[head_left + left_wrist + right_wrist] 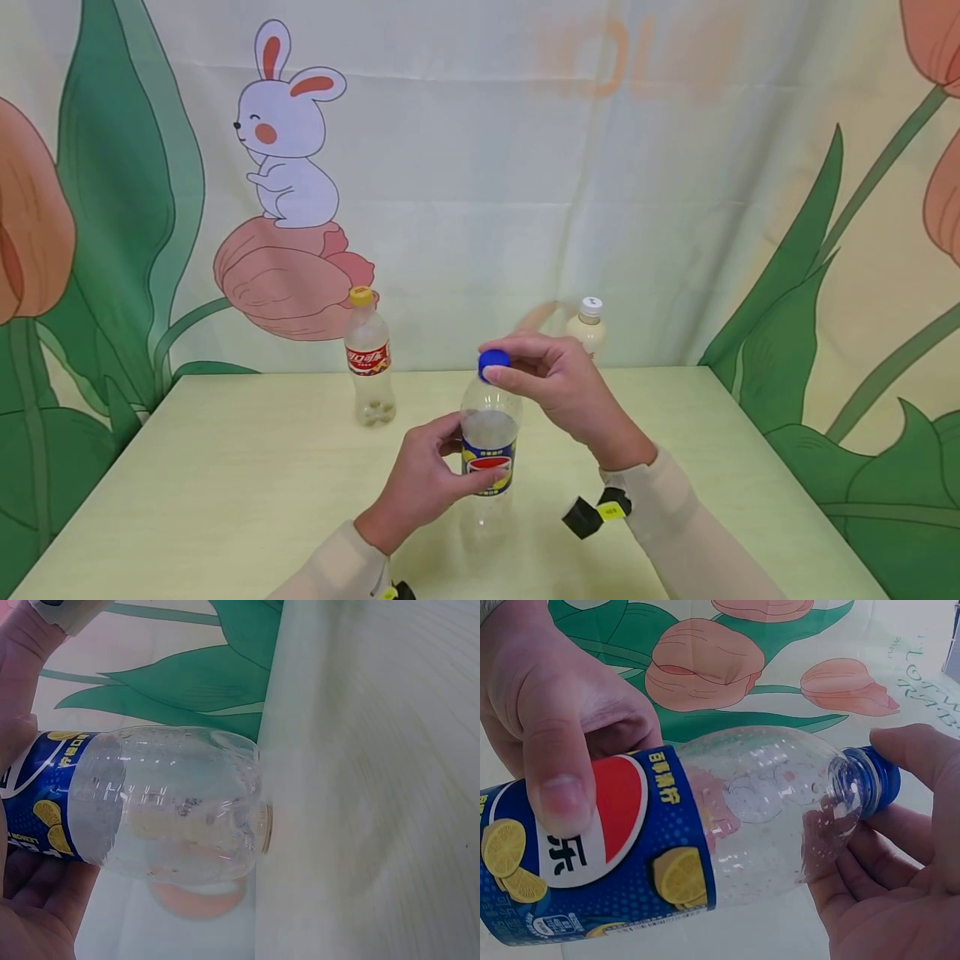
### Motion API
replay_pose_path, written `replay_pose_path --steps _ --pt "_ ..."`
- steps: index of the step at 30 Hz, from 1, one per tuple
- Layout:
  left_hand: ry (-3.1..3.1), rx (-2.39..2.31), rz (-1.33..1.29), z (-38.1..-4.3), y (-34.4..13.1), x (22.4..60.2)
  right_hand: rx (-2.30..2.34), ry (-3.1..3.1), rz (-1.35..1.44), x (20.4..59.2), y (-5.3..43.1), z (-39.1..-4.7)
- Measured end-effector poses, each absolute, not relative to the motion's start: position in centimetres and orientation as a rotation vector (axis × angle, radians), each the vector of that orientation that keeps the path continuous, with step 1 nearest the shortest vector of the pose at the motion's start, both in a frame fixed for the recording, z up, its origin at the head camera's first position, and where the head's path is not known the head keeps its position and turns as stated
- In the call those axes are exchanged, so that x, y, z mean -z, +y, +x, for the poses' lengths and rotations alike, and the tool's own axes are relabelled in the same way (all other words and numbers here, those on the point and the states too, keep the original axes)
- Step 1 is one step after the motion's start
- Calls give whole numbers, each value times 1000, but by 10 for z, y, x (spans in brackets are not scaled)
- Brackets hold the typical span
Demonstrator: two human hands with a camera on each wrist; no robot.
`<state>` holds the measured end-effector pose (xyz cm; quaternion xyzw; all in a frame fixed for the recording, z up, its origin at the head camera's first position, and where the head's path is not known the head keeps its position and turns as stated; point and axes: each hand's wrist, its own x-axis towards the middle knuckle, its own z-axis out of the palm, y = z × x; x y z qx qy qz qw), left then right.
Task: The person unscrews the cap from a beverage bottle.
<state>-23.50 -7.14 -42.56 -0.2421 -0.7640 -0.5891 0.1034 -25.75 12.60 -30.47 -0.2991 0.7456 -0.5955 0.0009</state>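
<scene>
A clear plastic Pepsi bottle (489, 429) with a blue lemon-patterned label (622, 844) stands upright in front of me. My left hand (431, 475) grips it round the label, the thumb (559, 787) lying across the front. At the top, my right hand (566, 387) pinches the blue cap (493, 365) between thumb and fingers. The cap sits on the bottle's neck in the right wrist view; how tightly is not visible. Inside, the bottle (176, 802) shows droplets. Whether its base touches the table I cannot tell.
Toward the back left of the pale table (247, 467) stands a clear bottle (369, 358) with a yellow cap and red label. A white-capped bottle (589, 321) is at the back right, partly hidden behind my right hand. A printed cloth (465, 167) hangs behind the table.
</scene>
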Motion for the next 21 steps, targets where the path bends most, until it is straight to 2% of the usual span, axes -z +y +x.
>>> replay_pose_path --steps 21 --pt "-2238 1729 -734 -236 -70 428 2094 2482 -733 310 114 -246"
